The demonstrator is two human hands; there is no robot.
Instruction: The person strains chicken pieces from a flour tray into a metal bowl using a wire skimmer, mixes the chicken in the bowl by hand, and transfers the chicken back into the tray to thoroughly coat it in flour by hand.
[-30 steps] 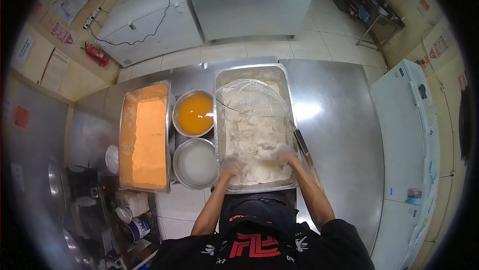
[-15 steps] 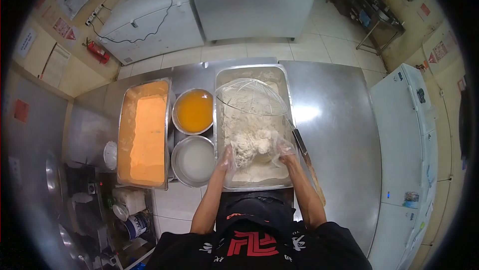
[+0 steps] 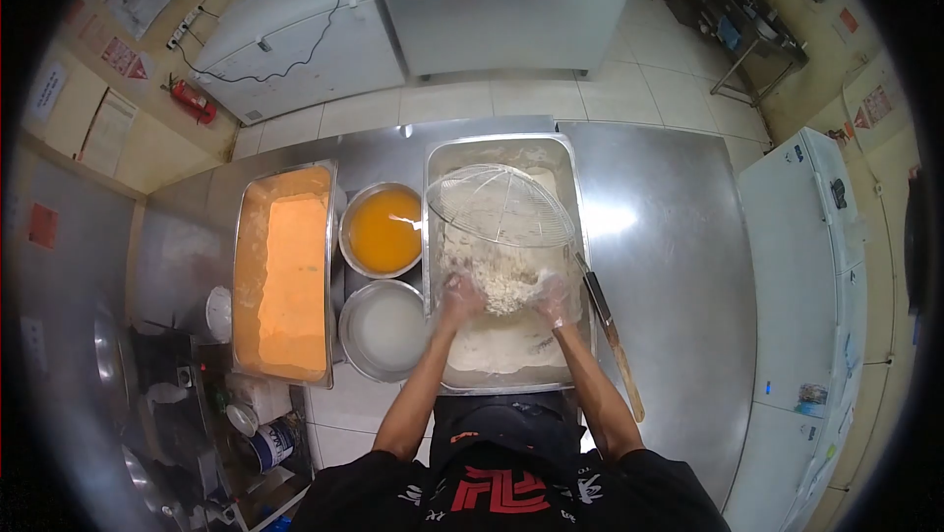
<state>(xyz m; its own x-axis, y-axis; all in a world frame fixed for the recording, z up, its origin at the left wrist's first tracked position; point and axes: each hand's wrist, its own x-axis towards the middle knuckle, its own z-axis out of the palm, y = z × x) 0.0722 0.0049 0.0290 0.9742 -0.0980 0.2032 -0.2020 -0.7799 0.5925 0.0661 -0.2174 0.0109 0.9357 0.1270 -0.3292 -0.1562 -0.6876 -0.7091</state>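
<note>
A deep metal tray (image 3: 578, 237) holds pale flour (image 3: 492, 350). Inside it, a crumbly flour-coated clump (image 3: 509, 294) lies between my two hands, its pieces too caked to identify. My left hand (image 3: 464, 298), in a clear plastic glove, is curled against the clump's left side. Gloved likewise, my right hand (image 3: 556, 300) curls in from the right; fingertips of both are partly hidden by flour. Beyond them, a round wire skimmer (image 3: 503, 203) rests across the tray, its black and wooden handle (image 3: 608, 321) slanting over the right rim.
Left of the tray stand a bowl of orange-yellow liquid (image 3: 384, 230) and a bowl of cloudy whitish liquid (image 3: 385, 331). Farther left is a tray of orange powder (image 3: 293, 281). The steel table (image 3: 659, 237) extends right, towards a white refrigerator (image 3: 792, 237).
Both hands have moved slightly away from me and inward. The flour-coated clump, held up higher before, now sits lower and more broken up in the flour.
</note>
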